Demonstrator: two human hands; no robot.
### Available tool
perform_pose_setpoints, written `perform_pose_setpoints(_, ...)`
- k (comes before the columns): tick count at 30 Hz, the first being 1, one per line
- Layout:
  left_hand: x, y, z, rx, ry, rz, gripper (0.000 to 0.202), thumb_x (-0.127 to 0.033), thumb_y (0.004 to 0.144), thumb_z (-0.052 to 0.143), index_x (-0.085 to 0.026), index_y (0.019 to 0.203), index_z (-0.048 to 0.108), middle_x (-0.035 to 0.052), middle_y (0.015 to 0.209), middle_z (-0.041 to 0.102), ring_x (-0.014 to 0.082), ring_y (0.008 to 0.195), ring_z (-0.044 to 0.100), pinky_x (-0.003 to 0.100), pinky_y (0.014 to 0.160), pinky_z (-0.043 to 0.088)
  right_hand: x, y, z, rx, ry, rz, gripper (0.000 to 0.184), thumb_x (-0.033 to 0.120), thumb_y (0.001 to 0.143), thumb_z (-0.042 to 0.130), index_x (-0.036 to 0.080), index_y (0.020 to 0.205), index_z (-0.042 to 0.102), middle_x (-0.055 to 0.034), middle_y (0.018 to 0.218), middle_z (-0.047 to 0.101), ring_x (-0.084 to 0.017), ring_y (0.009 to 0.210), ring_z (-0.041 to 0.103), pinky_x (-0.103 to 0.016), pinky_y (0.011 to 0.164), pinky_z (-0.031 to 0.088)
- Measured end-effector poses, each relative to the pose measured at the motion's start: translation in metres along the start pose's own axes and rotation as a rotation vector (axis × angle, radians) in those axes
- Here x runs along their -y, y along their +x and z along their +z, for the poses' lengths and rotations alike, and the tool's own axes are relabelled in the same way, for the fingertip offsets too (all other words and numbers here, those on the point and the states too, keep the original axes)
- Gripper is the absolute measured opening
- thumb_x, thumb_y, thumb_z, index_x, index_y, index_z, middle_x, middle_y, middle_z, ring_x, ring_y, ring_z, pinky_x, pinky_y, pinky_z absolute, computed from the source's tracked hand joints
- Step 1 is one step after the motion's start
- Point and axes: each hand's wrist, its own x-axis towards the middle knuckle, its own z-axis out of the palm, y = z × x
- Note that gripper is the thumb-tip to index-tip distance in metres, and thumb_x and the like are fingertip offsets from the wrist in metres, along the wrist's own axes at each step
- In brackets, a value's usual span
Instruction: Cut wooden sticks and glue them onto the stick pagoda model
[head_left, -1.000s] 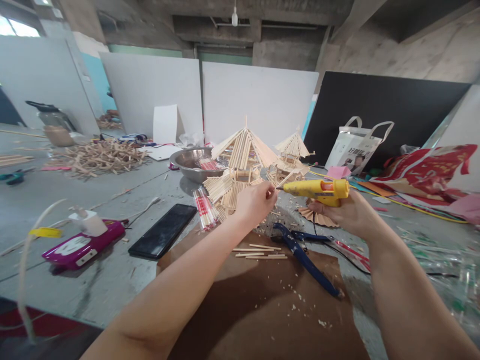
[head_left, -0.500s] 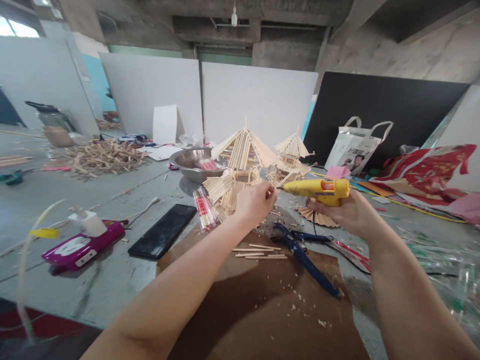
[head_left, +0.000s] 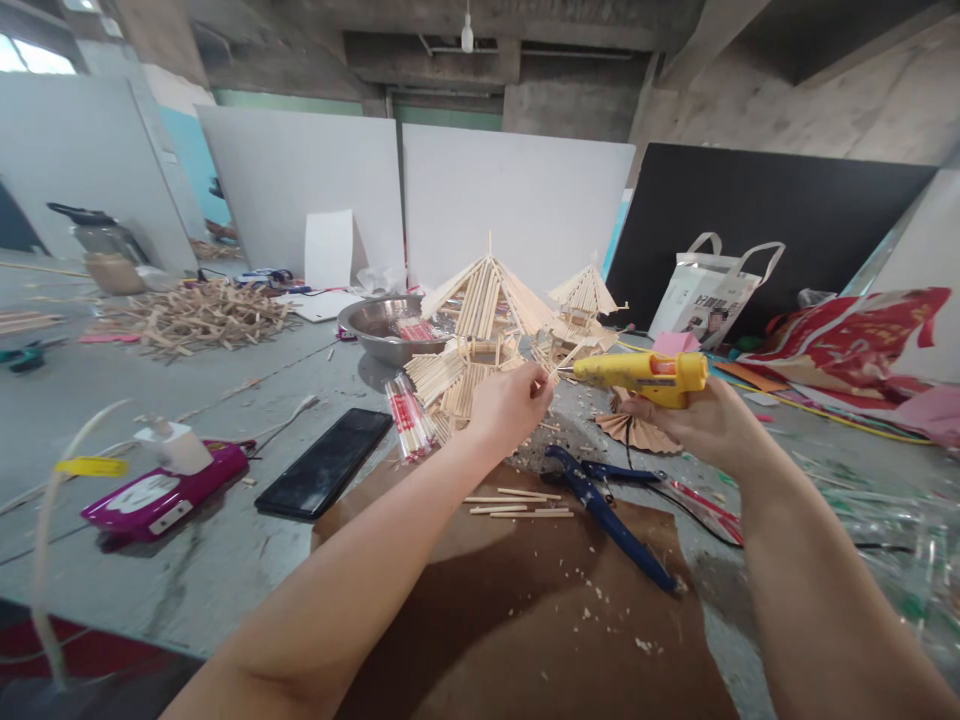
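Observation:
My right hand is closed around a yellow glue gun, its nozzle pointing left. My left hand is closed in a pinch on a thin wooden stick, whose end sticks out by the nozzle. Just behind my left hand stands a pavilion model built of wooden sticks, with a pointed roof. A smaller stick pavilion rises behind the glue gun. Below my hands, several cut sticks lie on a brown sheet, with blue-handled pliers beside them.
Left of the sheet lie a black phone, a purple power strip and wrapped sticks. A metal bowl and a pile of wood pieces stand farther back. Clear plastic wrappers and a white bag are at right.
The glue gun in my right hand has shifted slightly right, its nozzle drawn a little away from my left fingers. My left hand stays almost where it was.

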Motion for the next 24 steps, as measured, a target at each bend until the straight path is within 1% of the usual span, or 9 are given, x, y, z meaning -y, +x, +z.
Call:
perform_pose_setpoints(3, -0.0002, -0.0001, -0.0001, -0.004, -0.002, -0.004, 0.023, -0.034, 0.077, 0.041, -0.02, 0.075, 0.06, 0.0012, 0.065, 0.062, 0.013, 0.061, 0.055, 0.023, 0.054, 0.034, 0.0007, -0.0001, 0.0003, -0.002, 0.092, 0.032, 0.034, 0.042, 0.056, 0.067, 0.022, 0.083, 0.06, -0.0035, 0.091, 0.065, -0.024, 0.086, 0.059, -0.04, 0.078, 0.05)
perform_pose_setpoints(7, -0.0002, -0.0002, 0.0, -0.006, -0.002, -0.003, 0.023, -0.034, 0.076, 0.042, -0.02, 0.074, 0.06, 0.0011, 0.064, 0.061, 0.0131, 0.061, 0.055, 0.023, 0.054, 0.034, -0.0005, 0.0003, 0.0003, -0.024, 0.079, 0.034, 0.033, 0.033, 0.053, 0.071, 0.02, 0.081, 0.059, -0.0038, 0.089, 0.065, -0.022, 0.085, 0.059, -0.041, 0.079, 0.049)
perform_pose_setpoints(10, 0.0001, -0.0002, 0.0, -0.009, -0.007, -0.004, 0.023, -0.034, 0.076, 0.042, -0.02, 0.075, 0.06, 0.0012, 0.064, 0.061, 0.0129, 0.06, 0.054, 0.023, 0.054, 0.034, 0.0029, 0.0007, 0.0007, -0.056, 0.079, 0.055, 0.03, 0.031, 0.052, 0.072, 0.021, 0.078, 0.059, -0.0029, 0.087, 0.065, -0.022, 0.083, 0.06, -0.041, 0.076, 0.051)
perform_pose_setpoints(14, 0.0003, -0.0003, -0.0006, 0.0, -0.016, 0.003, 0.023, -0.034, 0.076, 0.042, -0.02, 0.075, 0.06, 0.0009, 0.064, 0.061, 0.0127, 0.06, 0.054, 0.023, 0.054, 0.034, 0.0079, 0.001, -0.0001, -0.072, 0.016, 0.065, 0.023, 0.028, 0.054, 0.071, 0.021, 0.073, 0.06, -0.0032, 0.082, 0.066, -0.023, 0.08, 0.061, -0.041, 0.072, 0.052)
perform_pose_setpoints(16, -0.0001, -0.0004, -0.0012, 0.012, -0.021, -0.002, 0.023, -0.034, 0.077, 0.041, -0.02, 0.075, 0.06, 0.001, 0.065, 0.061, 0.0126, 0.061, 0.054, 0.023, 0.055, 0.034, 0.007, 0.0015, -0.0011, -0.081, 0.014, 0.074, 0.021, 0.027, 0.054, 0.071, 0.021, 0.071, 0.06, -0.0028, 0.08, 0.066, -0.023, 0.079, 0.061, -0.041, 0.071, 0.053)
perform_pose_setpoints(19, -0.0009, -0.0006, -0.002, 0.024, -0.022, -0.016, 0.023, -0.033, 0.077, 0.042, -0.02, 0.076, 0.06, 0.0014, 0.066, 0.062, 0.0124, 0.062, 0.054, 0.023, 0.055, 0.034, 0.0026, 0.0023, -0.0022, -0.107, 0.051, 0.08, 0.024, 0.028, 0.053, 0.071, 0.021, 0.073, 0.059, -0.0022, 0.081, 0.065, -0.023, 0.079, 0.061, -0.041, 0.072, 0.053)
perform_pose_setpoints(24, -0.0016, -0.0007, -0.0019, 0.023, -0.023, -0.022, 0.023, -0.034, 0.077, 0.042, -0.02, 0.077, 0.061, 0.0014, 0.065, 0.062, 0.0129, 0.062, 0.055, 0.023, 0.056, 0.035, 0.001, 0.0019, -0.0018, -0.126, 0.037, 0.041, 0.023, 0.03, 0.053, 0.07, 0.022, 0.071, 0.059, -0.0025, 0.08, 0.065, -0.024, 0.082, 0.06, -0.04, 0.072, 0.053)
